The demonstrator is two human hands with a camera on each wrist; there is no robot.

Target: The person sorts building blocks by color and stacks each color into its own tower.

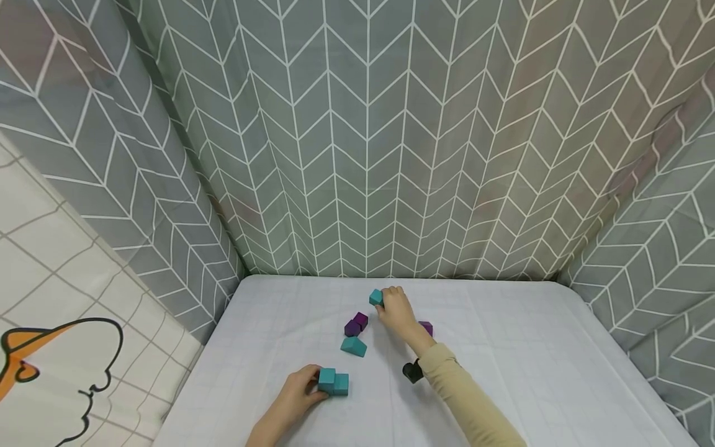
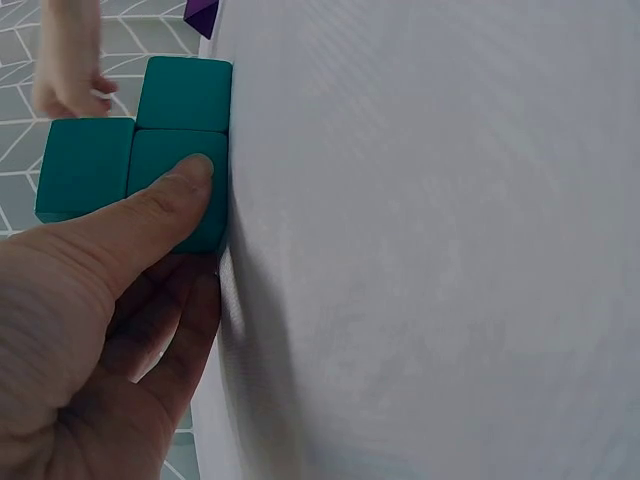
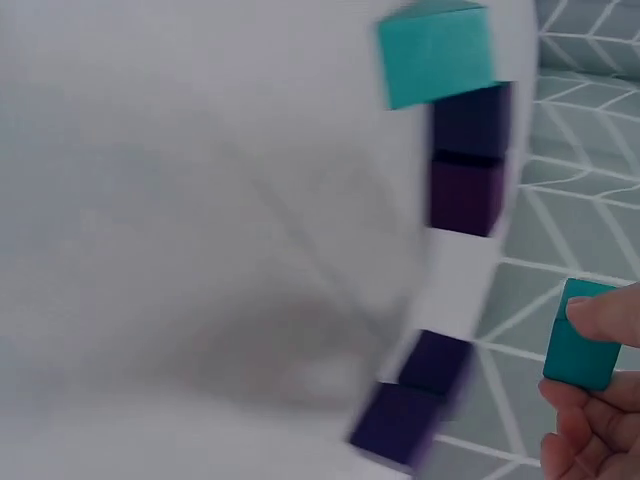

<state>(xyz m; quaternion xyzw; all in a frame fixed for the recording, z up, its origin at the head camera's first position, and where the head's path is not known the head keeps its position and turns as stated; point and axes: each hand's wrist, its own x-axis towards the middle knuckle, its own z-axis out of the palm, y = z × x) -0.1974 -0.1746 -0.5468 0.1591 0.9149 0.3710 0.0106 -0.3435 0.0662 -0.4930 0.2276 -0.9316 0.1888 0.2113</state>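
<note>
My left hand (image 1: 296,392) is low on the white table, pinching an L-shaped teal block (image 1: 334,382) between thumb and fingers. In the left wrist view this teal block (image 2: 182,95) shows three square faces, with the thumb pressed on the lower right one. Reaching to the far side of the table, my right hand (image 1: 398,313) pinches a smaller teal block (image 1: 376,297). The right wrist view shows the smaller teal block (image 3: 582,345) between the thumb and fingertips, held beyond the other blocks.
Mid-table, a purple block piece (image 1: 356,324) lies just behind a slanted teal block (image 1: 354,346). Another purple block (image 1: 426,328) is partly hidden by the right wrist, where a black device (image 1: 413,372) sits. A grey chevron-patterned curtain (image 1: 385,155) hangs behind the white table (image 1: 519,360).
</note>
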